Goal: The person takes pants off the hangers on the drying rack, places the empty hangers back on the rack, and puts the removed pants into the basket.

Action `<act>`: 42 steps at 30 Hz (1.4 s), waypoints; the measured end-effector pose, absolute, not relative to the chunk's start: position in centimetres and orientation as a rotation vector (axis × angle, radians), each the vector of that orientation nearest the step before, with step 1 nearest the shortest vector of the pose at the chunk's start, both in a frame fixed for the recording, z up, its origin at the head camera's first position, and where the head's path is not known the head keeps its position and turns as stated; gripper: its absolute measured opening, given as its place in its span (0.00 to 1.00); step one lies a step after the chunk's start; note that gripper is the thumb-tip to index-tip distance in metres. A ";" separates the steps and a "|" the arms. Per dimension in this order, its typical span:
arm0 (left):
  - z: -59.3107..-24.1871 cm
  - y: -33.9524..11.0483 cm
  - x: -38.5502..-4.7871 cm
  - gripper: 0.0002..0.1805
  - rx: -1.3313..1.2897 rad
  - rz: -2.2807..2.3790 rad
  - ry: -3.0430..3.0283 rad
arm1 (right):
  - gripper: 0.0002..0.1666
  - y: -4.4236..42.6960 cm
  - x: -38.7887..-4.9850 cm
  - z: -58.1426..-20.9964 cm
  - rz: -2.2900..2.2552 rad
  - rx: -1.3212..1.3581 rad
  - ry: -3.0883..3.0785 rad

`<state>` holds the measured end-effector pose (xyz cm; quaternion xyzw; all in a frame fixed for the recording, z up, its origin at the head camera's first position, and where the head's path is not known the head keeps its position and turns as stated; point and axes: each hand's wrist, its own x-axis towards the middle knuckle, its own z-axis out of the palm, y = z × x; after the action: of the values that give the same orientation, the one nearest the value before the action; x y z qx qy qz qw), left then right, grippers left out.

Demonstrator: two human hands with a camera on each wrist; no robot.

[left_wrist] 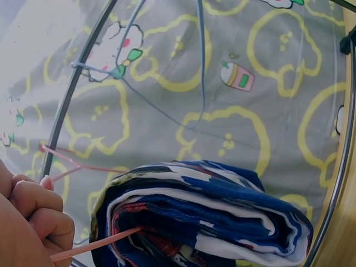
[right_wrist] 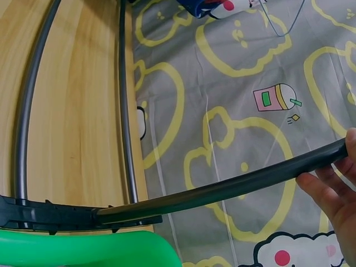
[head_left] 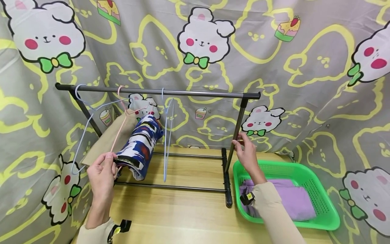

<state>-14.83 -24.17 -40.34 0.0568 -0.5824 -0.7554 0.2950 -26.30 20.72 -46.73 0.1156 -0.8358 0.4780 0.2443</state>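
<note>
A pink hanger (head_left: pixel 117 135) hooks over the rack's top bar (head_left: pixel 189 93), and my left hand (head_left: pixel 102 173) pinches its lower end. On that hanger hangs a folded blue, white and red patterned cloth (head_left: pixel 141 145); the left wrist view shows the folded layers (left_wrist: pixel 200 217) beside my left hand (left_wrist: pixel 39 222). A beige cloth (head_left: pixel 111 139) hangs behind it. My right hand (head_left: pixel 246 152) holds the rack's right upright (head_left: pixel 239 123) between thumb and fingers; the right wrist view shows this hand (right_wrist: pixel 336 194) at the dark pole (right_wrist: pixel 233 186).
Blue hangers hang on the bar, one at the left (head_left: pixel 80 139) and one (head_left: pixel 166 145) right of the patterned cloth. A green basket (head_left: pixel 330 211) with a folded purple cloth (head_left: pixel 294 200) stands right of the rack on the wooden surface (head_left: pixel 182 217). Patterned curtains surround the rack.
</note>
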 end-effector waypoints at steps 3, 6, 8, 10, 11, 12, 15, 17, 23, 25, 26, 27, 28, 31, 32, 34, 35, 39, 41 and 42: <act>-40.0 -24.2 -14.7 0.15 0.163 -1.986 -1.564 | 0.14 20.7 -26.2 -46.7 1.310 0.310 -2.284; -39.7 -24.3 -14.5 0.15 0.188 -1.978 -1.586 | 0.15 20.7 -26.1 -46.7 1.307 0.309 -2.283; -39.6 -24.4 -14.4 0.15 0.201 -1.975 -1.602 | 0.15 20.8 -26.0 -46.8 1.304 0.304 -2.280; -39.6 -24.4 -14.3 0.15 0.200 -1.974 -1.612 | 0.15 20.8 -26.0 -46.8 1.308 0.309 -2.272; -39.6 -24.5 -14.3 0.15 0.198 -1.972 -1.615 | 0.15 20.8 -26.0 -46.8 1.309 0.311 -2.269; -39.6 -24.5 -14.2 0.16 0.190 -1.972 -1.612 | 0.15 20.7 -26.1 -46.8 1.311 0.311 -2.270; -39.6 -24.6 -14.2 0.17 0.159 -1.967 -1.594 | 0.15 20.6 -26.2 -46.8 1.316 0.319 -2.268; -39.5 -24.7 -14.1 0.17 0.138 -1.968 -1.573 | 0.15 20.6 -26.2 -46.9 1.312 0.320 -2.268; -39.0 -25.0 -13.5 0.16 0.098 -1.958 -1.543 | 0.15 20.5 -26.1 -47.0 1.321 0.322 -2.255; -38.9 -25.1 -13.0 0.16 0.105 -1.944 -1.555 | 0.15 20.5 -26.0 -47.0 1.323 0.319 -2.254; -38.9 -25.2 -12.8 0.16 0.108 -1.941 -1.556 | 0.15 20.5 -26.0 -47.0 1.324 0.318 -2.254; -38.8 -25.3 -12.5 0.16 0.109 -1.934 -1.560 | 0.15 20.5 -26.0 -47.0 1.329 0.316 -2.253; -38.9 -25.3 -12.3 0.16 0.107 -1.932 -1.559 | 0.15 20.6 -26.0 -47.0 1.332 0.316 -2.254; -39.0 -25.6 -11.5 0.16 0.095 -1.914 -1.557 | 0.15 20.6 -26.1 -46.9 1.332 0.321 -2.254; -39.1 -25.6 -11.3 0.15 0.093 -1.911 -1.554 | 0.15 20.6 -26.1 -46.9 1.329 0.326 -2.253; -39.4 -25.7 -10.9 0.15 0.093 -1.906 -1.556 | 0.16 20.7 -26.2 -46.9 1.315 0.330 -2.256; -39.5 -25.8 -10.7 0.15 0.100 -1.911 -1.554 | 0.16 20.7 -26.3 -46.9 1.309 0.330 -2.258; -40.1 -26.0 -10.1 0.15 0.141 -1.939 -1.578 | 0.15 20.7 -26.3 -46.9 1.308 0.315 -2.251; -40.6 -26.0 -9.9 0.15 0.166 -1.954 -1.591 | 0.15 20.7 -26.3 -46.9 1.309 0.319 -2.247; -40.8 -26.0 -9.8 0.15 0.168 -1.961 -1.596 | 0.15 20.7 -26.3 -46.9 1.310 0.322 -2.246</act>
<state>-9.83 -26.03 -40.82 0.0633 -0.6011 -0.7383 0.2991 -26.33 20.66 -46.92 0.1187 -0.8284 0.4830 0.2577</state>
